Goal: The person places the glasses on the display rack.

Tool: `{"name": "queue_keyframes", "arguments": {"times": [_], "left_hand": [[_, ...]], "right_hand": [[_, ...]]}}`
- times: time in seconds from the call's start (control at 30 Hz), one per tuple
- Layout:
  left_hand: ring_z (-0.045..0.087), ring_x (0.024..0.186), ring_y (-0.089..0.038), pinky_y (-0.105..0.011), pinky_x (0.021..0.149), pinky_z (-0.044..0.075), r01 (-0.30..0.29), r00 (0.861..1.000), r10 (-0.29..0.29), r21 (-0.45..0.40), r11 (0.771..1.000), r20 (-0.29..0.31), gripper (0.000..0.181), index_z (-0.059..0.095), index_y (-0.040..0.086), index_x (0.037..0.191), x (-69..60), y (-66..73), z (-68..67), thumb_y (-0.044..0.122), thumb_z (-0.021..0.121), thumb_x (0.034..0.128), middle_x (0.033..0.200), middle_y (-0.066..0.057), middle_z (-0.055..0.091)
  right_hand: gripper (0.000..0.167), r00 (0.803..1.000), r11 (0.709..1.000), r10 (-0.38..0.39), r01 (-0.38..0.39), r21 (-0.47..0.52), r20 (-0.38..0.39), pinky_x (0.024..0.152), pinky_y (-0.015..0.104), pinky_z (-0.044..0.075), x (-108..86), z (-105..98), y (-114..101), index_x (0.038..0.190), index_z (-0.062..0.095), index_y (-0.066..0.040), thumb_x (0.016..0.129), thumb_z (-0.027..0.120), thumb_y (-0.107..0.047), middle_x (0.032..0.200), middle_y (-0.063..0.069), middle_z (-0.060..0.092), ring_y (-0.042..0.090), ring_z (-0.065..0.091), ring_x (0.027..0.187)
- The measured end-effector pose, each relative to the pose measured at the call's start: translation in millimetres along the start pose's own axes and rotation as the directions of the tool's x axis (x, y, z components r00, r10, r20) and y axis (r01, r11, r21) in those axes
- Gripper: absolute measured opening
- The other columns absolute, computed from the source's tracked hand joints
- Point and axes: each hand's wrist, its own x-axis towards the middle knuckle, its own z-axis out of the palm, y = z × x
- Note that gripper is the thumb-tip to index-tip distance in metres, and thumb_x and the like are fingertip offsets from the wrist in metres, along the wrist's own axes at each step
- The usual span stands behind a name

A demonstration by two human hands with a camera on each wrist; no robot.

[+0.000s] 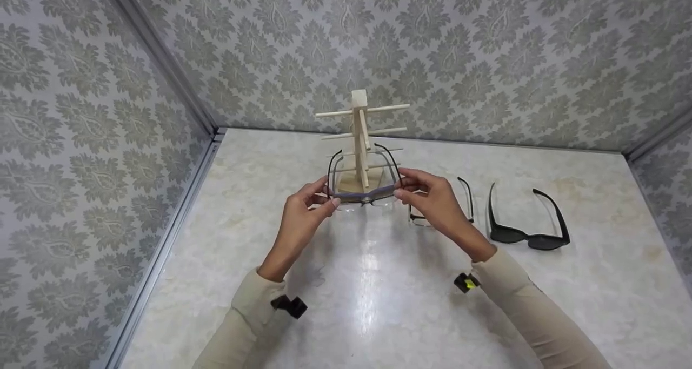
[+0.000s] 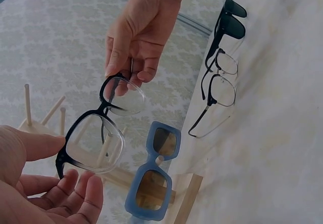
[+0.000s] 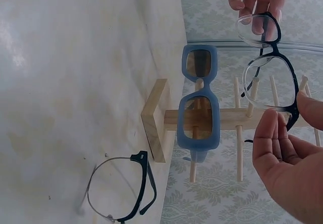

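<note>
Between both hands is a pair of eyeglasses [image 2: 105,108] with a black upper frame and clear lower rims. My left hand [image 1: 300,217] pinches one end of its front between thumb and fingers. At the other end, my right hand [image 1: 435,196] grips the corner near the hinge. Both temples are unfolded and point toward the wooden display stand [image 1: 359,123], with the frame in front of its pegs. Blue sunglasses [image 3: 199,143] with brown lenses rest on the stand's lowest pegs, below the held pair. Whether the held eyeglasses touch a peg is unclear.
Half-rim eyeglasses [image 2: 212,102] lie on the table to the stand's right, partly behind my right hand in the head view. Farther right are black sunglasses [image 1: 557,242] with open temples. Patterned walls [image 1: 351,39] bound the table at the back and sides.
</note>
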Motion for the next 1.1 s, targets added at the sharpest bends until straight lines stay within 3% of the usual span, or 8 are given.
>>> {"name": "queue_keyframes", "arguments": {"times": [0.33,0.63,0.9,1.1], "left_hand": [[0.073,0.103,-0.022,-0.025,0.078,0.063,0.005,1.0,-0.005,0.012,1.0,0.006,0.061,0.056,-0.007,0.156,17.1,-0.8,-1.6,0.0,0.076,0.0991,0.123,-0.021,0.07],[0.072,0.105,-0.024,-0.025,0.079,0.064,0.033,0.999,-0.033,0.012,0.999,0.011,0.059,0.055,-0.005,0.157,31.4,-5.0,-4.9,0.005,0.076,0.1028,0.125,-0.022,0.069],[0.071,0.103,-0.023,-0.025,0.077,0.064,0.039,0.999,-0.039,-0.003,0.999,0.008,0.059,0.056,-0.006,0.157,38.4,-3.8,-3.3,0.002,0.076,0.1016,0.124,-0.024,0.069],[0.07,0.101,-0.022,-0.025,0.077,0.064,0.053,0.999,-0.053,-0.006,0.999,0.014,0.058,0.056,-0.006,0.157,47.3,-7.1,0.2,0.003,0.075,0.1024,0.124,-0.025,0.069]], "right_hand": [[0.052,1.0,1.0,0.02,-0.02,-0.015,-0.009,0.088,0.026,0.063,16.5,-0.9,2.3,0.153,0.06,0.005,0.105,0.076,-0.007,0.127,0.025,0.073,0.022,0.072,0.11],[0.052,1.0,1.0,0.004,-0.005,-0.012,-0.018,0.088,0.026,0.063,29.5,1.1,2.9,0.152,0.06,0.006,0.105,0.076,-0.007,0.127,0.024,0.074,0.033,0.072,0.114],[0.05,0.999,1.0,0.017,-0.017,-0.003,-0.029,0.087,0.026,0.064,37.0,-0.6,6.4,0.151,0.062,0.005,0.105,0.077,-0.007,0.126,0.024,0.075,0.019,0.073,0.104],[0.049,0.999,1.0,0.022,-0.022,-0.003,-0.036,0.087,0.027,0.063,43.8,-3.2,11.9,0.15,0.062,0.006,0.105,0.076,-0.007,0.125,0.023,0.076,0.017,0.073,0.103]]}}
